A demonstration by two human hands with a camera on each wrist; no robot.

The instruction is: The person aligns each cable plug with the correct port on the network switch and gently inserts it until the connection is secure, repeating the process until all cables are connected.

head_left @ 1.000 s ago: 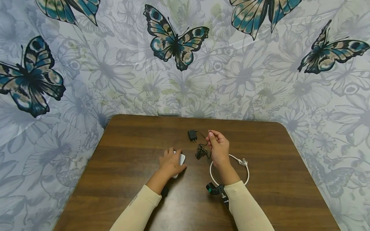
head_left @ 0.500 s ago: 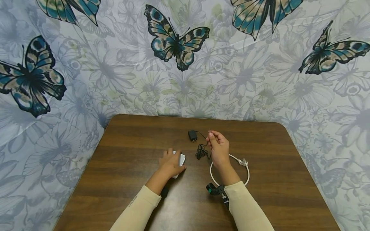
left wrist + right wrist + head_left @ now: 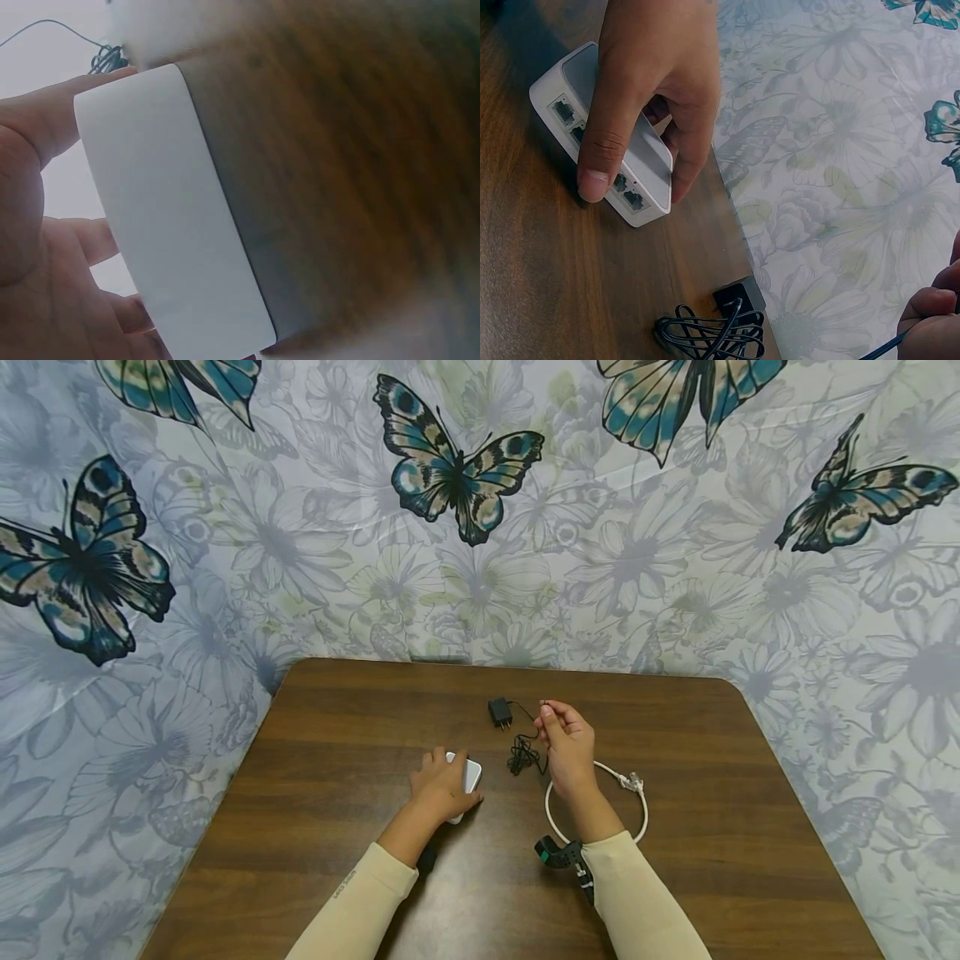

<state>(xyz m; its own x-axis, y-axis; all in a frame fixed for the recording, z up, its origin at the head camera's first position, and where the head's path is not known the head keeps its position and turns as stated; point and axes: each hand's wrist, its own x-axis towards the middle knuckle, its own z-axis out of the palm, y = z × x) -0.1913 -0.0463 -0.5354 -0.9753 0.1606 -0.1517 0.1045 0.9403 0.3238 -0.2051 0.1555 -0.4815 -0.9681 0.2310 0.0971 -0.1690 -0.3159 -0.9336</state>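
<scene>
My left hand [image 3: 440, 785] grips a small white network switch [image 3: 651, 161] with a grey top, on the left-centre of the table. The thumb lies across its side with several Ethernet ports; the other fingers hold the opposite side. Close up in the left wrist view, the plain white side of the switch [image 3: 172, 210] fills the middle. Raised to the right, my right hand [image 3: 567, 747] pinches the end of a thin black power cord [image 3: 885, 346] between thumb and forefinger; the fingers hide its tip. That cord runs to a tangled bundle [image 3: 522, 756] and a black power adapter [image 3: 499, 712].
A white Ethernet cable [image 3: 645, 814] lies looped on the table beneath my right forearm, its clear plugs [image 3: 632, 782] at the upper right. The brown wooden table [image 3: 360, 710] ends at a cloth backdrop [image 3: 315, 568] printed with butterflies. A black wrist strap [image 3: 558, 853] sits by the right cuff.
</scene>
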